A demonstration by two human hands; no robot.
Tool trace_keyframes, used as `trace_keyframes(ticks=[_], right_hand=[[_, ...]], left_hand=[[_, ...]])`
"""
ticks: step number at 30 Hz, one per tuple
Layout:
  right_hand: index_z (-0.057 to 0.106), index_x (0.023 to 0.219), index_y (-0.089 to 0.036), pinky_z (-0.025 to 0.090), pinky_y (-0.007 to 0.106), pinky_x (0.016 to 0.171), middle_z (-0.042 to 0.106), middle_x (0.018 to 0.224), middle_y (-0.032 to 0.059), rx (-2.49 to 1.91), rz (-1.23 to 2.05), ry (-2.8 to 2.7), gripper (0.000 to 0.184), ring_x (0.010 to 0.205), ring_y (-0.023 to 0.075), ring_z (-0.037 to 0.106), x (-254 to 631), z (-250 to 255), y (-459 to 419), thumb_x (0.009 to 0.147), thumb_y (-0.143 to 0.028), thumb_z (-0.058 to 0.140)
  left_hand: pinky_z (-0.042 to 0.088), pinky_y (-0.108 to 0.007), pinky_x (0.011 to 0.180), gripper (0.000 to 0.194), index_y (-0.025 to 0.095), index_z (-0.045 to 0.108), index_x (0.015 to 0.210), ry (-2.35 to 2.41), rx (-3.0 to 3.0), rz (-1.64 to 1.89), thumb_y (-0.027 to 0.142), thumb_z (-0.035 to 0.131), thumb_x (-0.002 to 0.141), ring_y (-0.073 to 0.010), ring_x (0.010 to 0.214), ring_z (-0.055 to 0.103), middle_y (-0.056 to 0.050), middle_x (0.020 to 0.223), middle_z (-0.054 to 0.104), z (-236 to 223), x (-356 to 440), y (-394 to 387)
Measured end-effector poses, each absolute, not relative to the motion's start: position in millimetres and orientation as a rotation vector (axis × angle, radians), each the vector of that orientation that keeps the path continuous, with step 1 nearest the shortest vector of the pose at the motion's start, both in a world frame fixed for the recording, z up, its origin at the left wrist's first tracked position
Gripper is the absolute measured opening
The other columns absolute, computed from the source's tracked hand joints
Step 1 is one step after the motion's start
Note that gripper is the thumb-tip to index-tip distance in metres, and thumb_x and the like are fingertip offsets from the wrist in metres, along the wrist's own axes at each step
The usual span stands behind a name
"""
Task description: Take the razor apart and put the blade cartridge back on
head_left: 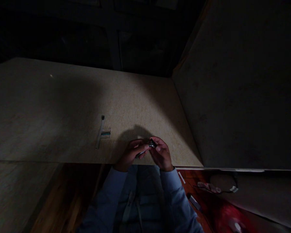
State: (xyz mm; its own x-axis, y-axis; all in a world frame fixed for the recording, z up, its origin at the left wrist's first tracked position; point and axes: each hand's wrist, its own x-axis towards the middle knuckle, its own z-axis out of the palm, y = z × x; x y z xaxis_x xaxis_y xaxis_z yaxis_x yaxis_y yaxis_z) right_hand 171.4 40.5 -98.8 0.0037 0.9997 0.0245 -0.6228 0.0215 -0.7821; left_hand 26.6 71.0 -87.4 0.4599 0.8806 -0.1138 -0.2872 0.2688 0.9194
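Note:
Both hands meet just above the front edge of the pale tabletop, around one small dark object with a shiny head (152,143) and a slim handle (138,154). My left hand (134,151) is closed, pinching the handle side. The fingers of my right hand (162,151) are closed around the shiny head. Fingers and dim light hide much of its shape, so I cannot tell its exact kind. To the left on the table lie a slim pale stick with a dark tip (100,132) and a small clear plastic case with a teal strip (106,133).
The marbled tabletop (135,100) meets a grey panel (242,97) on the right and dark window panes behind. Below its front edge on the right, a red cloth (232,216), a cable and a small box-like item (194,202) lie on the reddish floor.

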Motion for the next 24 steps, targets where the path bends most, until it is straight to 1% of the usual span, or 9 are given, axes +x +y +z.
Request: trace_keyframes(ticks=[5, 8, 12, 18, 21, 24], right_hand=[[0.075, 0.106, -0.023, 0.052, 0.037, 0.080, 0.073, 0.096, 0.0063, -0.641, 1.451, -0.718, 0.040, 0.083, 0.0223, 0.065, 170.7, -99.8, 40.6, 0.070, -0.039, 0.085], [0.076, 0.105, -0.022, 0.051, 0.037, 0.079, 0.074, 0.095, 0.0066, -0.652, 1.450, -0.695, 0.041, 0.080, 0.0216, 0.065, 170.6, -99.3, 41.0, 0.070, -0.042, 0.085], [0.076, 0.104, -0.020, 0.050, 0.034, 0.077, 0.073, 0.093, 0.0063, -0.658, 1.452, -0.664, 0.043, 0.076, 0.0192, 0.063, 170.7, -98.0, 41.1, 0.071, -0.045, 0.085], [0.075, 0.104, -0.019, 0.049, 0.031, 0.073, 0.073, 0.095, 0.0063, -0.648, 1.450, -0.634, 0.041, 0.076, 0.0174, 0.062, 171.2, -96.3, 40.7, 0.073, -0.044, 0.084], [0.075, 0.104, -0.019, 0.049, 0.031, 0.073, 0.072, 0.091, 0.0055, -0.659, 1.447, -0.646, 0.041, 0.074, 0.0171, 0.062, 171.2, -96.8, 41.2, 0.073, -0.044, 0.083], [0.075, 0.104, -0.019, 0.048, 0.031, 0.073, 0.073, 0.090, 0.0058, -0.666, 1.451, -0.660, 0.040, 0.077, 0.0182, 0.064, 171.0, -97.4, 41.2, 0.074, -0.043, 0.083]], left_hand=[[0.031, -0.023, 0.046, 0.032, 0.014, 0.060, 0.067, 0.704, 0.950, 0.930, 0.042, 0.074, 0.078, -0.0064, 0.044, 0.045, 0.000, 0.062, 0.061, -88.1, 27.8, 71.9], [0.030, -0.023, 0.046, 0.032, 0.015, 0.059, 0.068, 0.687, 0.926, 0.918, 0.041, 0.073, 0.078, -0.0066, 0.043, 0.044, 0.002, 0.059, 0.059, -86.5, 27.4, 72.5], [0.028, -0.023, 0.045, 0.032, 0.014, 0.060, 0.070, 0.656, 0.911, 0.896, 0.042, 0.073, 0.079, -0.0061, 0.042, 0.041, 0.002, 0.056, 0.056, -85.7, 26.2, 72.8], [0.028, -0.023, 0.045, 0.034, 0.013, 0.063, 0.072, 0.636, 0.918, 0.878, 0.045, 0.075, 0.078, -0.0056, 0.042, 0.042, 0.000, 0.061, 0.060, -90.3, 25.9, 72.4], [0.029, -0.023, 0.046, 0.038, 0.014, 0.061, 0.072, 0.628, 0.891, 0.913, 0.048, 0.077, 0.077, -0.0059, 0.043, 0.041, 0.001, 0.059, 0.059, -92.7, 26.4, 71.6], [0.030, -0.024, 0.047, 0.040, 0.016, 0.058, 0.072, 0.620, 0.853, 0.977, 0.050, 0.078, 0.076, -0.0065, 0.043, 0.042, 0.002, 0.058, 0.059, -94.8, 27.0, 70.8]])
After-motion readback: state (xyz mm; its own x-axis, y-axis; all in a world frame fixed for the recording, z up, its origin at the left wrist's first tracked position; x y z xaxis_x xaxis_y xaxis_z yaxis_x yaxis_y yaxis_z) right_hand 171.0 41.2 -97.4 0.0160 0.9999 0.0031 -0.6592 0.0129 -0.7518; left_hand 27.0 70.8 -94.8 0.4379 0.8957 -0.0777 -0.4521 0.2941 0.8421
